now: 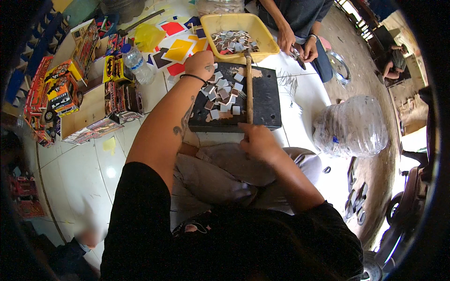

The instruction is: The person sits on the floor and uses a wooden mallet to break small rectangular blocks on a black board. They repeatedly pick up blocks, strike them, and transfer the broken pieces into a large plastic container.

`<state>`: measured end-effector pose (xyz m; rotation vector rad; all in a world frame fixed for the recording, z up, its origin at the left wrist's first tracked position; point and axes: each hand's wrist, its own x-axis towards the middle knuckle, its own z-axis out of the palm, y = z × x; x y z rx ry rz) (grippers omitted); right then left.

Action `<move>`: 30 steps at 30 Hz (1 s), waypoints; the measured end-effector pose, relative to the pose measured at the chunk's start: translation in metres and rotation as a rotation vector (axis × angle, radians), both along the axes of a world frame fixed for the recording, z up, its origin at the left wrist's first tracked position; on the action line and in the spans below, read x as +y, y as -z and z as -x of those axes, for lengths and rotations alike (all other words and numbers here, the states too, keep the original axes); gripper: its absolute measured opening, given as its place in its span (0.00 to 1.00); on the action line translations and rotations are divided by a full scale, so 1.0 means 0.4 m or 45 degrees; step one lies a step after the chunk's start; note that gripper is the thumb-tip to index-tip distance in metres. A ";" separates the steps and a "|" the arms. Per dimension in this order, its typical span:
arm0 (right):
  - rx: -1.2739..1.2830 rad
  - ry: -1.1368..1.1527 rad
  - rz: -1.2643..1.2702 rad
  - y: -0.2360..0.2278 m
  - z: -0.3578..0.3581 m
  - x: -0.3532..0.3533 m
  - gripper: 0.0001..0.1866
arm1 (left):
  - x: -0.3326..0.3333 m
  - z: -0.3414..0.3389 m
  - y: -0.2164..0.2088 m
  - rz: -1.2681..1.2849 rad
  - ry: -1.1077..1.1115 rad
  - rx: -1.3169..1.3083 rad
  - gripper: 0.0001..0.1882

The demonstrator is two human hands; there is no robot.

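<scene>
My left hand (200, 65) is closed in a fist beside the near left rim of a yellow tub (274, 47); what is inside it is hidden. Many small square tiles, grey and brown, lie on a black block (265, 98), and more tiles (236, 41) fill part of the tub. A wooden-handled hammer (249, 91) lies along the block, its head end by the tub. My right hand (260, 143) is at the block's near edge, just below the handle's end. Its index finger points left and the other fingers curl; anything in them is hidden.
Across from me, a person's hands (297, 47) hold a small dark object. Printed toy trucks (65, 93) and a water bottle (137, 64) stand at left. Coloured sheets (179, 49) lie behind my left hand. A large clear plastic container (354, 126) is at right.
</scene>
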<state>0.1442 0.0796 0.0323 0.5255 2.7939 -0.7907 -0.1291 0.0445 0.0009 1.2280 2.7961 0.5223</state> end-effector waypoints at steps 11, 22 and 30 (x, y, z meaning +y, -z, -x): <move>0.518 0.363 0.302 0.004 -0.067 0.150 0.15 | -0.211 -0.348 0.020 -0.950 0.016 -0.705 0.07; 1.080 0.312 0.794 0.096 0.026 0.083 0.04 | -0.188 -0.398 0.075 -0.627 0.248 -0.131 0.08; 0.999 0.234 0.274 0.088 0.030 0.049 0.04 | -0.183 -0.386 0.069 -0.648 0.263 -0.183 0.08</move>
